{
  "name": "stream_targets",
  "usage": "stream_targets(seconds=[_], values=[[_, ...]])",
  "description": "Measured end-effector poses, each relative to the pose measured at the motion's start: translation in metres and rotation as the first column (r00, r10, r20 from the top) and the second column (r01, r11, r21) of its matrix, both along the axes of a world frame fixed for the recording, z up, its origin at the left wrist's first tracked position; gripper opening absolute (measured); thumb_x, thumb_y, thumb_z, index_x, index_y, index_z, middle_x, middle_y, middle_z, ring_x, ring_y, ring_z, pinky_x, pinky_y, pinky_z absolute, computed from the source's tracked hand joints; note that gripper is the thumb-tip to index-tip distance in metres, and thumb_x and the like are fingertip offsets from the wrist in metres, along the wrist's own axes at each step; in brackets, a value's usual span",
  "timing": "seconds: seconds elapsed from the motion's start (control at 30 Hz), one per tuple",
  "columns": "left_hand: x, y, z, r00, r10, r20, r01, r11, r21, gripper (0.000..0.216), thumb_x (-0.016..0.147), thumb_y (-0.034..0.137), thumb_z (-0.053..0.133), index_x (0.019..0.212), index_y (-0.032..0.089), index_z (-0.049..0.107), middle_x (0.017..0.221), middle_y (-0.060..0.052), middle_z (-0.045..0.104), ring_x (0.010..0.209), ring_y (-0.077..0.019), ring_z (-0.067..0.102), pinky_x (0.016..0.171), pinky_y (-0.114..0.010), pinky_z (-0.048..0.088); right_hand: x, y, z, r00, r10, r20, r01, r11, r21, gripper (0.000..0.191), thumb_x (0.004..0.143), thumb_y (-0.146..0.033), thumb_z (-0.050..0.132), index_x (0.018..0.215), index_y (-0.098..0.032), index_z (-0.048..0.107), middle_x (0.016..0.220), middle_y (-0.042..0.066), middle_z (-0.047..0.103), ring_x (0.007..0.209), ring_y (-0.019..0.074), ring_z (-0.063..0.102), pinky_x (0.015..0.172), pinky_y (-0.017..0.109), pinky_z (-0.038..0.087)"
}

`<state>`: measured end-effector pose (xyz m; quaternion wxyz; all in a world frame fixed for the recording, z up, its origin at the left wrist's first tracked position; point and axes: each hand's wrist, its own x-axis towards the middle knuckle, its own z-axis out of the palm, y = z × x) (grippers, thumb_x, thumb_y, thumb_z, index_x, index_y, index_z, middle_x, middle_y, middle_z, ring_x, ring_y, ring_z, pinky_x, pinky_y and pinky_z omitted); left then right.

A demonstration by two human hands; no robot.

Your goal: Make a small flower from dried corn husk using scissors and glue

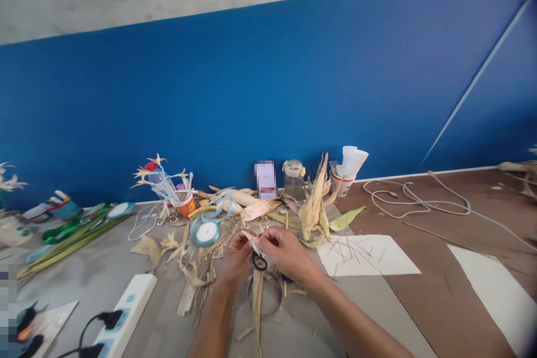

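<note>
My left hand (236, 262) and my right hand (283, 250) meet over the near middle of the table, fingertips pinched together. Between them is a small pale piece of corn husk (248, 235), mostly covered by the fingers. A black scissor-like loop (259, 262) shows just below the fingertips; whether a hand grips it, I cannot tell. Under the hands, a long dry husk strip (257, 305) lies across a round ring-shaped thing (278, 307). Left of my left hand lie loose husk scraps (191, 274) and a spool of light-blue ribbon (207, 233).
A bundle of dry husks (315, 210) stands beside a lidded jar (293, 182). Thin wires lie on white paper (390, 254) at right. A power strip (134, 302) is at near left. Husk flowers (157, 165) rise by a paper cup (184, 205). A white cable (444, 210) coils at far right.
</note>
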<state>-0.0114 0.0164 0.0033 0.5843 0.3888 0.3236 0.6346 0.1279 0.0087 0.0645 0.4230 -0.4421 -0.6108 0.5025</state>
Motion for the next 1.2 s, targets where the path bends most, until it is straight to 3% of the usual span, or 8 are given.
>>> stream_targets(seconds=[0.17,0.4,0.53,0.67,0.8,1.0,1.2], values=[[0.000,-0.001,0.000,0.997,-0.057,0.053,0.058,0.998,-0.027,0.022,0.057,0.028,0.078,0.070,0.017,0.063,0.069,0.000,0.059,0.065,-0.0122,0.052,0.065,-0.025,0.041,-0.001,0.003,-0.005,0.994,0.039,-0.106,-0.044,0.998,-0.047,0.019,0.068,-0.020,0.052,0.049,-0.018,0.052,0.047,-0.005,0.045,0.048,0.0089,0.037,0.049,0.022,0.026],[0.002,-0.006,0.000,0.986,-0.133,0.104,0.137,0.990,-0.027,0.012,0.062,0.020,0.073,0.068,0.022,0.062,0.069,0.000,0.058,0.065,-0.0159,0.054,0.063,-0.028,0.043,-0.002,0.003,-0.006,0.983,0.068,-0.171,-0.091,0.987,-0.133,0.020,0.068,-0.024,0.055,0.050,-0.018,0.051,0.047,-0.005,0.046,0.047,0.0084,0.036,0.049,0.023,0.024],[0.001,-0.004,-0.002,0.980,-0.118,0.162,0.123,0.992,-0.024,0.011,0.065,0.018,0.071,0.073,0.023,0.064,0.074,0.000,0.061,0.070,-0.0161,0.056,0.068,-0.029,0.045,0.000,0.004,-0.005,0.970,0.045,-0.239,-0.082,0.986,-0.146,0.026,0.069,-0.033,0.059,0.050,-0.018,0.049,0.047,-0.005,0.044,0.047,0.0084,0.036,0.050,0.023,0.026],[0.000,-0.001,-0.001,0.983,-0.027,0.184,0.031,0.999,-0.018,0.015,0.061,0.017,0.074,0.073,0.020,0.065,0.079,0.000,0.063,0.073,-0.0144,0.057,0.073,-0.028,0.045,0.002,0.003,0.000,0.947,0.030,-0.319,-0.085,0.984,-0.159,0.040,0.073,-0.051,0.055,0.053,-0.016,0.054,0.051,-0.002,0.046,0.050,0.0091,0.039,0.051,0.023,0.030],[0.001,0.000,0.001,0.985,0.017,0.173,-0.016,1.000,-0.003,0.015,0.062,0.017,0.074,0.074,0.019,0.065,0.079,0.001,0.063,0.073,-0.0119,0.057,0.070,-0.024,0.044,-0.002,0.000,0.000,0.963,0.070,-0.262,-0.114,0.981,-0.157,0.035,0.072,-0.048,0.058,0.057,-0.016,0.055,0.054,-0.003,0.047,0.052,0.0093,0.039,0.052,0.023,0.029],[0.005,0.000,0.000,0.992,0.086,0.091,-0.087,0.996,0.013,0.017,0.061,0.018,0.075,0.075,0.019,0.064,0.076,0.002,0.064,0.071,-0.0111,0.057,0.069,-0.023,0.042,-0.009,0.002,-0.010,0.976,0.005,-0.216,-0.037,0.989,-0.144,0.025,0.069,-0.033,0.056,0.054,-0.018,0.045,0.051,-0.005,0.042,0.050,0.0081,0.034,0.051,0.023,0.025],[0.004,-0.002,0.001,0.999,0.029,0.032,-0.030,0.999,0.023,0.020,0.068,0.031,0.069,0.083,0.017,0.067,0.079,-0.004,0.066,0.077,-0.0167,0.058,0.074,-0.030,0.043,-0.002,0.008,-0.010,0.982,0.035,-0.184,-0.058,0.991,-0.120,0.019,0.068,-0.032,0.054,0.057,-0.017,0.048,0.052,-0.005,0.043,0.051,0.0090,0.036,0.053,0.023,0.027]])
